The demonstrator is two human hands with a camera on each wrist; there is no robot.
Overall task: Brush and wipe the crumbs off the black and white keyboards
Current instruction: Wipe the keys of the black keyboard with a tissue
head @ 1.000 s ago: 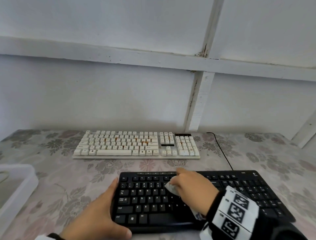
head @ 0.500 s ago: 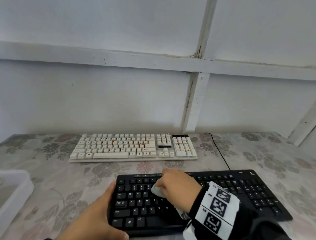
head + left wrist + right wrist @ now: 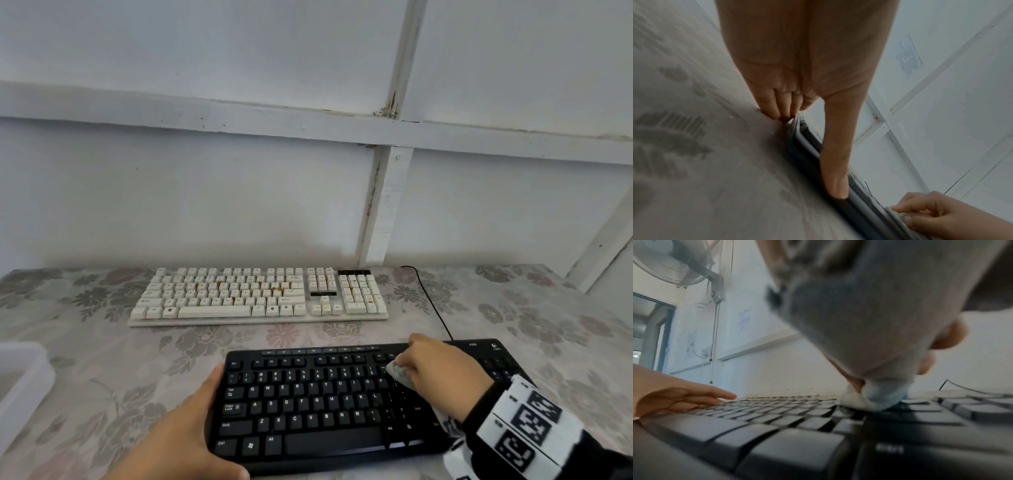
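Right hand [image 3: 442, 371]: a pale cloth [image 3: 399, 373] is gripped in curled fingers and pressed onto the upper right keys of the black keyboard [image 3: 308, 404].
Left hand [image 3: 185, 435]: laid flat, fingers straight, against the black keyboard's left edge.
White keyboard [image 3: 257, 294]: set behind, near the wall, orange crumbs seen among its keys.

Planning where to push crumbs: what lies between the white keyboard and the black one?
Head view: only a bare strip of flowered tablecloth separates the white keyboard from the black keyboard.

Light: I see soft, even daylight, no glare.
Blur: both wrist views smeared close up.
Edges: head view bows.
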